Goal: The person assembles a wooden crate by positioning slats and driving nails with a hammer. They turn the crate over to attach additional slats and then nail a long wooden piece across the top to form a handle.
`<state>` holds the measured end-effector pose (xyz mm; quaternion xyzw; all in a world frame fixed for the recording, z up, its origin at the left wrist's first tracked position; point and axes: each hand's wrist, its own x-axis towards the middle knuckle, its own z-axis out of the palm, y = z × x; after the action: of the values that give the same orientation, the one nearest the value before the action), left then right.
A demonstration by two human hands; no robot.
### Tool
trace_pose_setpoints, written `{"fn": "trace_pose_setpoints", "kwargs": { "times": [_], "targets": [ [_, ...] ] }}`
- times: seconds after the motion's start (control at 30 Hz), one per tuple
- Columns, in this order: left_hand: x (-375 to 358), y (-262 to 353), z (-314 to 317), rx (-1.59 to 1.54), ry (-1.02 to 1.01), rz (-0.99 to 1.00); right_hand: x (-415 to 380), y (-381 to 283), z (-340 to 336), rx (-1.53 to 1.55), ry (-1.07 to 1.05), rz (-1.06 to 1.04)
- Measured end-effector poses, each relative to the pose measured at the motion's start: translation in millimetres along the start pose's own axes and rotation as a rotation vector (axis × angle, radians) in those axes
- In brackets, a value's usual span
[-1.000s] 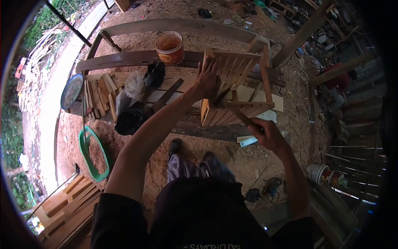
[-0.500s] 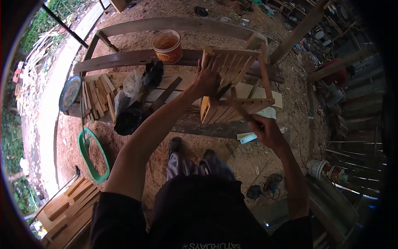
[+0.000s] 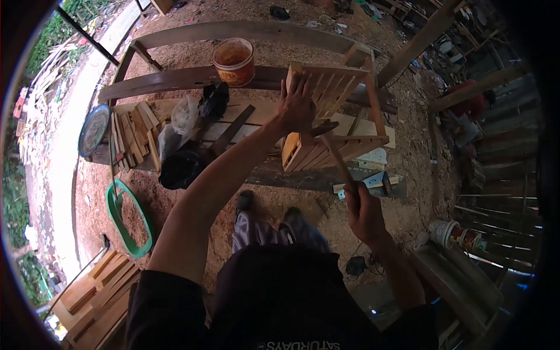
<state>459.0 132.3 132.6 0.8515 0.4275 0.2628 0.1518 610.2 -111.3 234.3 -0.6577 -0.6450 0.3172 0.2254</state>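
- Brown wood makes up the slatted frame (image 3: 326, 156), which sits upper right of centre in the frame, on the bench (image 3: 265, 178).
- The left hand (image 3: 296, 108) lies on the near left corner post of the slatted frame, its grip wide, fingers extended rather than curled round it.
- The right hand (image 3: 366, 216), right of centre, has its grip closed around the handle of a hammer (image 3: 338, 157); the hammer's head is near the left hand (whether it touches the wood, I cannot tell).
- Just beside the right hand, towards the upper right, a metal square (image 3: 376, 180) lies over a pale strip of wood.
- Left of the slatted frame, the bench carries a dark flat strip (image 3: 234, 128), a black bag (image 3: 182, 169), a clear bag (image 3: 185, 114) and thin wood pieces (image 3: 135, 137).
- An orange bucket (image 3: 233, 70) stands at upper centre, beyond the bags.
- A green oval rim (image 3: 149, 236) is on the sawdust-strewn ground (image 3: 175, 213) at lower left.
- Another person (image 3: 466, 105), in red, is at the upper right.
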Motion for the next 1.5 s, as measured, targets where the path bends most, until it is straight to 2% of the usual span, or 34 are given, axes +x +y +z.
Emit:
{"fn": "trace_pose_setpoints", "kwargs": {
  "times": [0.03,0.13,0.23,0.33,0.43,0.53,0.63,0.73,0.83,0.93,1.03,1.13,1.23,1.33,1.43,1.5],
  "targets": [
    [0.4,0.7,-0.7,0.014,0.002,0.002,-2.4,0.3,4.3,-0.01,0.053,-0.032],
    [1.0,-0.4,1.9,0.078,-0.017,0.013,-4.1,-5.1,11.2,-0.24,0.0,0.01],
    [2.4,-0.8,4.5,0.116,-0.005,0.034,-4.2,-6.3,12.6,-0.246,-0.028,0.038],
    [3.3,-1.9,3.6,0.112,-0.034,0.018,-5.9,-24.0,9.9,-0.151,0.029,0.066],
    [3.3,-3.2,6.0,0.116,-0.02,0.026,-8.6,-15.4,23.3,-0.277,0.039,0.039],
    [4.9,-3.1,8.0,0.12,-0.015,0.027,-9.9,-15.3,22.5,-0.267,-0.012,0.075],
    [2.9,-3.1,6.9,0.124,-0.034,0.017,-8.9,-29.7,17.3,-0.13,0.09,0.044],
    [5.2,-4.8,10.5,0.144,-0.029,0.025,-10.4,-27.0,19.7,-0.074,0.087,0.079],
    [6.2,-7.8,14.0,0.127,-0.023,0.026,-5.4,-23.3,20.9,0.114,0.127,0.102],
    [4.1,-8.5,12.9,0.092,-0.002,0.035,1.7,-16.0,-0.9,0.653,-0.14,0.457],
    [4.2,-6.8,9.6,0.063,0.006,0.038,6.3,-3.4,-10.2,0.697,-0.23,0.449],
    [3.7,-4.8,7.4,0.044,0.004,0.039,13.9,-0.8,-10.4,0.729,-0.161,0.503],
    [2.5,-8.5,7.6,0.036,0.01,0.055,17.3,11.8,-16.8,0.615,-0.327,0.533],
    [3.4,-5.3,3.5,0.044,-0.012,0.056,21.9,18.9,-28.4,0.717,-0.304,0.492],
    [1.0,-6.5,2.1,0.07,-0.024,0.037,25.5,23.5,-19.0,0.478,-0.29,0.38],
    [2.8,-6.2,1.4,0.077,-0.034,0.029,27.9,18.1,-29.5,0.525,-0.36,0.455]
  ]
}}
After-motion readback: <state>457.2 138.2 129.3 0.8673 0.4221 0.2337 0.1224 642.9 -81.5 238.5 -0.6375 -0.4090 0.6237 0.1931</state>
